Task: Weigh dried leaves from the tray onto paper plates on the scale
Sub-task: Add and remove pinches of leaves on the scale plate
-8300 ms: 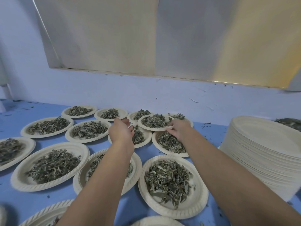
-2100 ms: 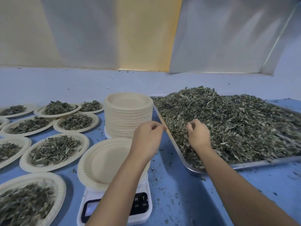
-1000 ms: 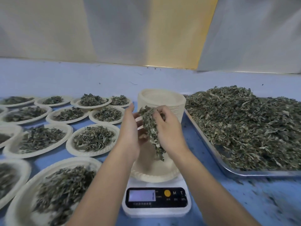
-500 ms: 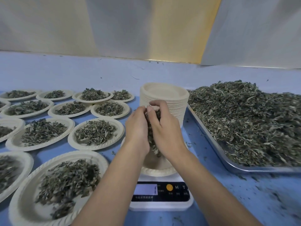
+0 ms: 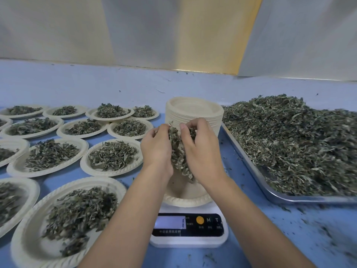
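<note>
A white digital scale [image 5: 188, 232] stands on the blue table with a paper plate [image 5: 185, 196] on it. Above that plate my left hand [image 5: 157, 149] and my right hand [image 5: 201, 151] hold a clump of dried leaves [image 5: 179, 153] between them, fingers curled round it. The clump hangs down toward the plate, and most of the plate's inside is hidden behind my hands. To the right lies a metal tray [image 5: 270, 192] heaped with dried leaves [image 5: 293, 140].
A tall stack of unused paper plates [image 5: 193, 111] stands just behind my hands. Several filled plates [image 5: 114, 157] cover the table's left side, the nearest one [image 5: 67, 219] at the front left. Leaf crumbs dot the table at the front right. A wall runs along the back.
Since half a second ago my hands have stayed over the plate on the scale with the clump; more of the leaves hang out below them now. Earlier they gathered the leaves from the tray.
</note>
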A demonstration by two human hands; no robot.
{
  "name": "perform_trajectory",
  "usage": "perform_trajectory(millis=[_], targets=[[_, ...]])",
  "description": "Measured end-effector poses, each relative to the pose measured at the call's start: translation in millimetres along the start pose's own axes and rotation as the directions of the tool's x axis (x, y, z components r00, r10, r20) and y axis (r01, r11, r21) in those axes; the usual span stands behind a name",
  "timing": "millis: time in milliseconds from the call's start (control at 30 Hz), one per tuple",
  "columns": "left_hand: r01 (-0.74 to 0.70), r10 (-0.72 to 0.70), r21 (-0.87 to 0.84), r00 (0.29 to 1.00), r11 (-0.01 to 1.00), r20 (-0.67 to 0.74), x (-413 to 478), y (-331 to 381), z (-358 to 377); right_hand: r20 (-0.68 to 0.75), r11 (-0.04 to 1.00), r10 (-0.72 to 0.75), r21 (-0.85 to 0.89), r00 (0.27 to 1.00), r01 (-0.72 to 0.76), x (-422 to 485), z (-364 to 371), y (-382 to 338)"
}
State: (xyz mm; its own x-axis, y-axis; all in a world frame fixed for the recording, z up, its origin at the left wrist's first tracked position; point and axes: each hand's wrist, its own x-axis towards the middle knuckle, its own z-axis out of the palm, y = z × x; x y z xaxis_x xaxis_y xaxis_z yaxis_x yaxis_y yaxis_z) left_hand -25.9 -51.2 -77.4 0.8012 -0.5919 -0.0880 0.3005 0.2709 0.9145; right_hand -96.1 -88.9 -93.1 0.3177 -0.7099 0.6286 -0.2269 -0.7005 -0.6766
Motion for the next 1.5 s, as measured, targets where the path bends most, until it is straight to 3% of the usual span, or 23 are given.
perform_trajectory(millis=[133,267,667,1000,1200,1300,1433,1500], targets=[[0.047,-0.048,-0.067,0.999,0.997,-0.012,4,7,-5,0.033,0.999,0.042,-0.025,0.999,-0.041,4,-7,3],[0.099,-0.101,-0.089,0.995,0.991,-0.014,8,15,-11,0.176,0.989,0.108,-0.121,0.978,-0.088,5,-11,6],[0.107,-0.111,-0.107,0.993,0.989,-0.041,17,20,-18,0.419,0.935,0.307,0.036,0.855,-0.354,10,-12,3],[0.123,-0.131,-0.176,0.991,0.977,-0.032,18,22,-20,0.303,0.962,0.193,0.131,0.933,-0.241,11,-19,5],[0.149,-0.159,-0.189,0.986,0.971,-0.043,18,22,-22,0.232,0.918,0.221,0.278,0.947,-0.283,11,-19,-2],[0.156,-0.166,-0.189,0.985,0.97,-0.039,18,21,-22,0.241,0.764,0.314,0.509,0.918,-0.395,13,-18,-4],[0.183,-0.188,-0.178,0.982,0.967,-0.011,18,21,-21,0.388,0.285,0.393,0.81,0.833,-0.512,17,-15,-5],[0.192,-0.194,-0.184,0.981,0.964,0.006,18,20,-20,0.437,0.15,0.397,0.837,0.807,-0.527,17,-13,-6]])
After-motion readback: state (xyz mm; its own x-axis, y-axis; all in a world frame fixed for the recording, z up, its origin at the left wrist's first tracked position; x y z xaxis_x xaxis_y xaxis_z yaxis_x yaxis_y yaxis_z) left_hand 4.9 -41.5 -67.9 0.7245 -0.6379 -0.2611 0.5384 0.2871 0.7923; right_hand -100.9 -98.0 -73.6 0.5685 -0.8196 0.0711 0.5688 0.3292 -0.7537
